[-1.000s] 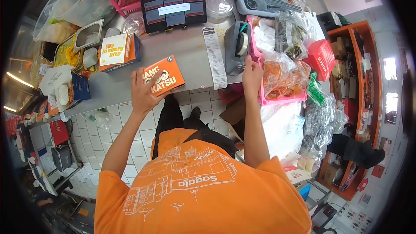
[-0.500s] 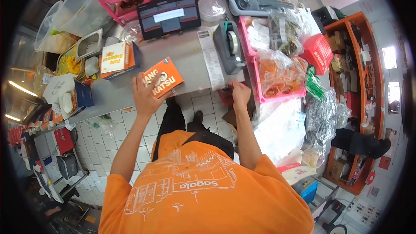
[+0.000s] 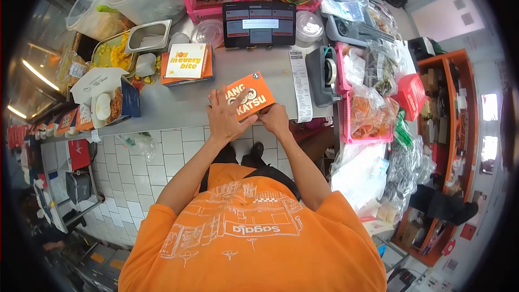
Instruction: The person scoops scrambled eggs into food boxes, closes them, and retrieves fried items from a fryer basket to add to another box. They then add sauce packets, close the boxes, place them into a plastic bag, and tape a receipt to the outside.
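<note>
An orange cardboard food box [image 3: 260, 87] with white lettering, "KATSU" among it, sits closed near the front edge of the counter. My left hand [image 3: 224, 119] grips its left side, fingers over the lid and thumb along the front. At the box's front right corner is my right hand [image 3: 275, 119], fingers curled together against it. Whatever those fingers pinch is hidden. A long printed receipt [image 3: 300, 84] lies to the right, beside a dark tape dispenser [image 3: 323, 75] with a roll in it.
A tablet [image 3: 259, 39] stands behind the box. To the left are a box with a white "joy in every bite" lid [image 3: 186, 60] and an open box of food [image 3: 127, 100]. Pink baskets [image 3: 367, 138] with bagged items stand right. Steel counter [image 3: 178, 103] shows between them.
My right hand has moved left from beside the receipt's lower end to the box's front right corner. My left hand stays on the box. The whole view has shifted.
</note>
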Tool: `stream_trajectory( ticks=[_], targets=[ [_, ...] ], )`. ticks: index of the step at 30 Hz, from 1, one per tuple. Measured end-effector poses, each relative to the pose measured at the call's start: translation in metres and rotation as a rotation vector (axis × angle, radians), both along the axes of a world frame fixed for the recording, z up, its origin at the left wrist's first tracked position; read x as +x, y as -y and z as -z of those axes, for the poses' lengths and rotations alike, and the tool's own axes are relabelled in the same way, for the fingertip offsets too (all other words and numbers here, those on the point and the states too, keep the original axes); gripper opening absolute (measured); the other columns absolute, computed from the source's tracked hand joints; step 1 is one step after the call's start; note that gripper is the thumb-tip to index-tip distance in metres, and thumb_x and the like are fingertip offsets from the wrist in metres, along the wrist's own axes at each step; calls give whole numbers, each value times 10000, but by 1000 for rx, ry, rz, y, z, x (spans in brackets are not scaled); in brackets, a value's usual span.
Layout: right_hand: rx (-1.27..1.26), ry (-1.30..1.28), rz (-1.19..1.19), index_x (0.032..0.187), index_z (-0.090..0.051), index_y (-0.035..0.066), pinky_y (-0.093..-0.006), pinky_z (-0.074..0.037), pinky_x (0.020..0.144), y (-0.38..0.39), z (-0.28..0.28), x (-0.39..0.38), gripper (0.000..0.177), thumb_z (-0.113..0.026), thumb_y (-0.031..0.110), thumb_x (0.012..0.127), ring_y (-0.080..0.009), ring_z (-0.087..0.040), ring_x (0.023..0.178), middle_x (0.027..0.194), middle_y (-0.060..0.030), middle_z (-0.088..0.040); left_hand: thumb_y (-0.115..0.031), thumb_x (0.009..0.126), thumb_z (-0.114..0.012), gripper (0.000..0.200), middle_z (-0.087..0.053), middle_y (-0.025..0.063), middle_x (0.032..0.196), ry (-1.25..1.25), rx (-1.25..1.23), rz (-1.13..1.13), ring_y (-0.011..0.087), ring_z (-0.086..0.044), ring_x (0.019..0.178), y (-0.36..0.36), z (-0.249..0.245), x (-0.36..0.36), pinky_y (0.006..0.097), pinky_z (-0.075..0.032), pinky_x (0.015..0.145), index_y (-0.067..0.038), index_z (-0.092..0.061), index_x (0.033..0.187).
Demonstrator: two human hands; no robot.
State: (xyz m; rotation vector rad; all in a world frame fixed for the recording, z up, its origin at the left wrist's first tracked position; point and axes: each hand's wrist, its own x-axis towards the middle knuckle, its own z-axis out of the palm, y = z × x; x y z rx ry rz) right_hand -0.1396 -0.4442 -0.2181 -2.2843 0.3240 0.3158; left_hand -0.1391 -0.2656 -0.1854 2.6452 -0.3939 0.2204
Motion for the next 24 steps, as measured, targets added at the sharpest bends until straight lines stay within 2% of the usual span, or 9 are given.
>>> stream_trajectory(
  ticks=[5,7,12,13,15,17,19,21,24],
  targets=[
    [-274,50,109,794,-738,17,-370,-540,633,13,-3,-59,287,-806,296,788,-238,-687,617,667,-123,-691,-417,935,-546,436,-439,152,1390,140,-5,-54,403,-373,1305,1,33,6,602,-406,902,-357,-595,1364],
    [120,135,185,901,-724,27,-348,-535,645,36,-14,-112,266,-773,278,827,-208,-681,636,705,-117,-694,-384,962,-522,421,-455,144,1386,73,-95,-11,388,-376,1314,2,38,15,607,-394,942,-361,-583,1379],
    [-331,537,966,1008,-710,42,-335,-529,716,153,-33,-274,210,-573,197,973,-190,-705,780,813,-106,-727,-319,922,-615,435,-540,164,1333,281,183,-75,379,-481,1230,24,-20,-4,489,-406,1041,-263,-615,1353],
    [-299,523,1160,951,-705,30,-406,-544,759,160,-64,-295,229,-539,186,943,-298,-701,805,817,-138,-716,-319,922,-615,435,-540,164,1333,298,174,-44,379,-481,1230,29,-16,-7,489,-406,1041,-263,-615,1353],
    [-450,155,1160,1066,-679,42,-416,-529,813,208,-45,-354,219,-579,166,916,-310,-686,920,953,-140,-717,-251,909,-620,368,-540,134,1368,308,-150,326,359,-446,1268,47,0,-21,517,-427,944,-163,-651,1265],
    [-575,175,1055,1120,-650,64,-432,-513,837,229,-10,-377,248,-600,159,897,-320,-662,967,1011,-136,-695,-183,863,-664,303,-636,110,1234,-151,-309,736,316,-524,1189,93,-30,-52,462,-434,927,-101,-673,1154],
    [-692,199,937,1175,-621,86,-447,-496,862,243,4,-384,305,-622,152,877,-330,-638,1014,1070,-133,-674,-172,843,-683,273,-674,73,1084,-222,-387,1100,278,-567,1126,153,-12,-82,428,-427,925,-115,-685,1110],
    [-745,299,850,1067,-610,96,-469,-497,794,254,9,-368,266,-677,104,810,-349,-626,903,935,-147,-624,-209,849,-686,283,-670,60,1093,-322,-297,1438,274,-573,1116,224,9,-114,419,-415,948,-125,-683,1119],
    [-783,290,919,979,-609,95,-476,-494,756,285,23,-343,219,-693,70,777,-352,-619,854,874,-150,-602,-233,852,-682,333,-627,58,1263,-149,-152,1564,274,-544,1157,301,12,-160,433,-420,932,-154,-671,1175]
  ],
)
